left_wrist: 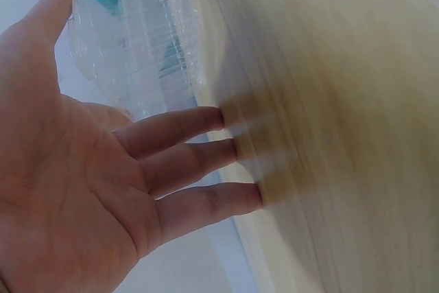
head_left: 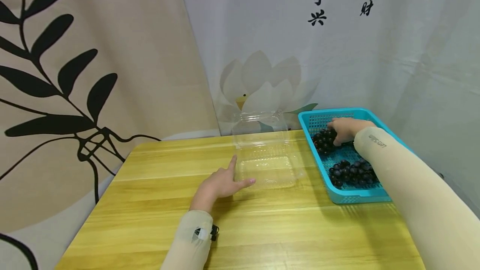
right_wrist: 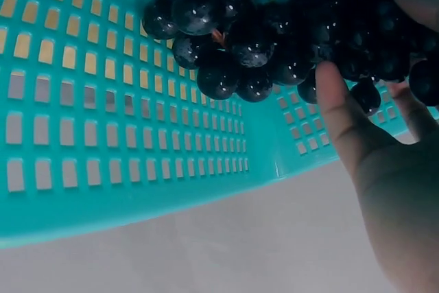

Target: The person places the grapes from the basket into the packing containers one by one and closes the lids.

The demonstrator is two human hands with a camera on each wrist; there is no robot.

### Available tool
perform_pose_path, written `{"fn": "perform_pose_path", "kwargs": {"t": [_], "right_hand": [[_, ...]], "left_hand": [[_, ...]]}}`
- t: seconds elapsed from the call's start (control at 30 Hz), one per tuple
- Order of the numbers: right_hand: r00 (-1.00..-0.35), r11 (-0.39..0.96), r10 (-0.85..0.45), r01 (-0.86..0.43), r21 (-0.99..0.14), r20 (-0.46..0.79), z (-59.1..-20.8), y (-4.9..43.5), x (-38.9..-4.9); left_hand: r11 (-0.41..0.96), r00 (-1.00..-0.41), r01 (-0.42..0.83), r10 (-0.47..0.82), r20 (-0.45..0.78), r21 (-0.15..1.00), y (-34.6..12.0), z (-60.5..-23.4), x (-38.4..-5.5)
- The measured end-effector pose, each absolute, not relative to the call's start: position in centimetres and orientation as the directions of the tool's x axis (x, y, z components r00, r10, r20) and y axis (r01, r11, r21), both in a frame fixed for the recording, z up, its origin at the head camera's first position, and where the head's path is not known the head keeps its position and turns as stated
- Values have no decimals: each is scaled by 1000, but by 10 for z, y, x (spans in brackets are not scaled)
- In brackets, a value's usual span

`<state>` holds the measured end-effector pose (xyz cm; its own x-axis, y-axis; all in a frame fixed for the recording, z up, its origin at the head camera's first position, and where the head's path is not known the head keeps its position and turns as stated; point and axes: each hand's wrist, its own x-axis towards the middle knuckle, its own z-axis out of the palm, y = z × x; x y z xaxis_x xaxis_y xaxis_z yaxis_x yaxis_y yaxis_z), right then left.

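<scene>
While your right hand point(head_left: 346, 130) curls fingers round the far grapes point(head_left: 323, 141) in the basket point(head_left: 361, 197), overtight squeezing could split them; your left hand point(head_left: 221, 182), fingers spread, could nudge the clear container point(head_left: 267, 170).

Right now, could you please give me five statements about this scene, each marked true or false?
1. The right hand touches a bunch of round dark grapes in the blue plastic mesh basket. True.
2. Both hands touch grapes. False: the left hand touches none.
3. The clear plastic hinged box has its lid raised. True.
4. In the head view, the basket stands left of the box. False: it stands to the right.
5. A second dark bunch lies in the basket's nearer part. True.
</scene>
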<state>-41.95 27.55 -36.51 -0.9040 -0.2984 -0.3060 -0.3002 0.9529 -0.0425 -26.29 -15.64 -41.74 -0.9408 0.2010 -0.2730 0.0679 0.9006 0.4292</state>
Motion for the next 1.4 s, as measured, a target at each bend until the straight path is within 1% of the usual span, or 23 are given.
{"fn": "perform_pose_path", "kwargs": {"t": [0.47, 0.77, 1.1, 1.4], "right_hand": [[-896, 940, -339, -333, -71, -287, -369, 285, -422], [-880, 920, -392, -378, -103, -269, -354, 285, -417], [-856, 931, -364, -319, -178, -366, -315, 283, -418], [-873, 931, -361, -321, -172, -327, -284, 282, -412]], "left_hand": [[902, -944, 81, 206, -259, 423, -156, -416, -262], [905, -945, 83, 204, -255, 417, -154, -419, -264], [903, -943, 74, 201, -264, 423, -153, -418, -262], [902, -947, 70, 195, -256, 425, -154, -419, -263]]}}
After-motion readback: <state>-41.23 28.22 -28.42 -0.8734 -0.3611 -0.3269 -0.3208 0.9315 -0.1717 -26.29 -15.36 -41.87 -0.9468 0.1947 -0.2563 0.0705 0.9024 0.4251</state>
